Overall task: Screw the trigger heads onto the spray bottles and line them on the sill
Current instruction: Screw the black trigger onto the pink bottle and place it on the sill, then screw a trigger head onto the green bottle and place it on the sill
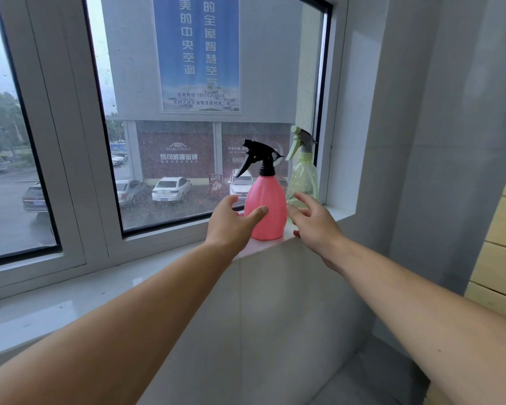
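Note:
A pink spray bottle [268,206] with a black trigger head [259,156] stands upright on the white window sill [338,213]. Just behind it to the right stands a clear green bottle [303,178] with a green and grey trigger head [300,140]. My left hand [230,222] is at the pink bottle's left side, fingers spread, its thumb lying against the bottle's front. My right hand [314,220] hovers open at the right of the pink bottle, in front of the green bottle's base, holding nothing.
The window glass [187,112] and its white frame rise directly behind the bottles. A grey wall [421,141] closes the sill on the right. The sill runs on lower to the left [70,293]. Pale wooden boards [500,244] are at the far right.

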{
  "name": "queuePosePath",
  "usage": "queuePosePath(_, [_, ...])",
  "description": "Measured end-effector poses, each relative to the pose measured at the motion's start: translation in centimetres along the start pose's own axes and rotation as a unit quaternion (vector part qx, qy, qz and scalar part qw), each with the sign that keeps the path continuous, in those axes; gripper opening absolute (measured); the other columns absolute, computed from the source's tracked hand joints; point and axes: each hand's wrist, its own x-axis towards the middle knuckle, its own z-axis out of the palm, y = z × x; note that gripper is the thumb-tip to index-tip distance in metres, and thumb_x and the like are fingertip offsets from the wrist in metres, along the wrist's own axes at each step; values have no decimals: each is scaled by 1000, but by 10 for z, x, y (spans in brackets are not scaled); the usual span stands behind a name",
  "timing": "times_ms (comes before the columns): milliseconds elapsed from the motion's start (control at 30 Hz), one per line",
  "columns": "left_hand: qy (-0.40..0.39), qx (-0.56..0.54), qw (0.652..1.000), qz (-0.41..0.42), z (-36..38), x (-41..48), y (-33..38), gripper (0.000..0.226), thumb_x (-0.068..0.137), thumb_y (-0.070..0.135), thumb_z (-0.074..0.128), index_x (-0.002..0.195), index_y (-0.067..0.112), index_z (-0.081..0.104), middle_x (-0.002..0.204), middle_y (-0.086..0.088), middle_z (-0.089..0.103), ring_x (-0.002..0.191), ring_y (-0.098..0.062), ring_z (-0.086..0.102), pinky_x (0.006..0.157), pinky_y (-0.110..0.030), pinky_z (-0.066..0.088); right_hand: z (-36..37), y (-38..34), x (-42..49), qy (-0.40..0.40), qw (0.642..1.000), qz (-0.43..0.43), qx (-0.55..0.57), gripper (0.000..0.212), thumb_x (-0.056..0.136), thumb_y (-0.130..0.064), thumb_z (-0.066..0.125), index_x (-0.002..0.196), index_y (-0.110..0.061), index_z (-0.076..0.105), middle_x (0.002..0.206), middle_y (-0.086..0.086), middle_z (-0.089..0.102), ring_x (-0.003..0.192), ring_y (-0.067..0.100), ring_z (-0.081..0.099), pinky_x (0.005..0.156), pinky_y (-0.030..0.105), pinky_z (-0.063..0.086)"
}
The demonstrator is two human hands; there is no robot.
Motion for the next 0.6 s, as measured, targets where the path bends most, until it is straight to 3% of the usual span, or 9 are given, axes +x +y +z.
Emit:
queuePosePath(100, [22,-2,1000,14,-1,-21,6,81,87,46,78,151,16,39,130,-10,61,116,-25,61,98,-37,49,-16,10,-23,9,1000,9,-9,46,95,-40,53,139,-30,48,121,1,61,113,20,62,100,44,51])
queuePosePath(233, [11,-16,999,35,16,-68,6,50,89,44,74,128,21,51,105,0,63,86,-12,62,65,-23,46,-43,36,-70,23,999,45,12,29,96,-25,57,123,-14,58,102,9,66,94,26,68,84,39,60])
queuePosePath(333, [-72,-7,997,9,47,-110,-19,37,89,45,73,114,20,59,96,-3,69,84,-20,69,67,-34,56,-63,77,-118,21,995,100,13,21,97,-16,57,114,-4,61,97,14,65,80,21,65,65,27,56])
queuePosePath(433, [-170,29,983,-59,90,-141,-71,35,89,40,74,108,13,64,90,-5,69,81,-22,69,81,-46,59,-78,138,-163,12,986,167,-23,16,96,-15,59,107,-4,64,94,15,66,75,21,65,71,38,57])
queuePosePath(500, [-235,58,963,-119,117,-159,-111,37,92,38,73,113,9,64,93,-6,67,82,-20,65,82,-42,59,-86,182,-190,5,975,217,-45,9,95,-17,61,99,-11,65,96,16,69,76,22,67,74,41,57])
queuePosePath(600, [-321,112,923,-179,157,-184,-166,42,95,34,70,124,6,61,98,-5,63,80,-18,61,67,-28,49,-97,244,-225,-3,954,291,-66,6,94,-22,62,95,-17,65,100,14,70,80,24,69,77,43,58])
